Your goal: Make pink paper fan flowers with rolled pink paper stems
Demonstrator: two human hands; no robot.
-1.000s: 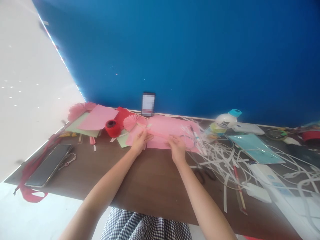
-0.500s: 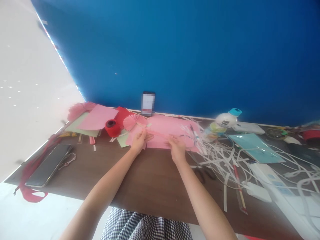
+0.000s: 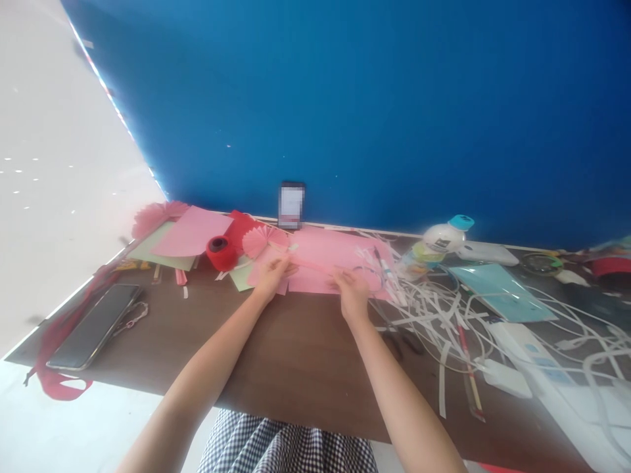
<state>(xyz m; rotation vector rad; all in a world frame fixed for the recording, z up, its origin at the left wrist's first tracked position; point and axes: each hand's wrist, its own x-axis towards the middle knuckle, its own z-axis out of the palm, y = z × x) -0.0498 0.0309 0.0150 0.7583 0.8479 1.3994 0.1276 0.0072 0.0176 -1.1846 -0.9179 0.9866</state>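
Both my hands rest on a pink paper sheet [image 3: 325, 253] lying on the brown table [image 3: 296, 355] in front of a blue wall. My left hand [image 3: 272, 278] pinches the left end of a narrow folded pink strip [image 3: 310, 265], fingers closed on it. My right hand [image 3: 351, 292] pinches the strip's right end. A small pink pleated paper fan [image 3: 259, 240] lies just left of the strip.
A red tape roll [image 3: 219, 251], pink and green sheets [image 3: 190, 233] and another fan [image 3: 155, 215] lie left. A phone [image 3: 292, 204] leans on the wall; another phone [image 3: 96, 325] lies near the left edge. White paper strips [image 3: 444, 315], scissors [image 3: 401, 338], glue bottle [image 3: 444, 238] and teal sheet [image 3: 500, 284] crowd the right.
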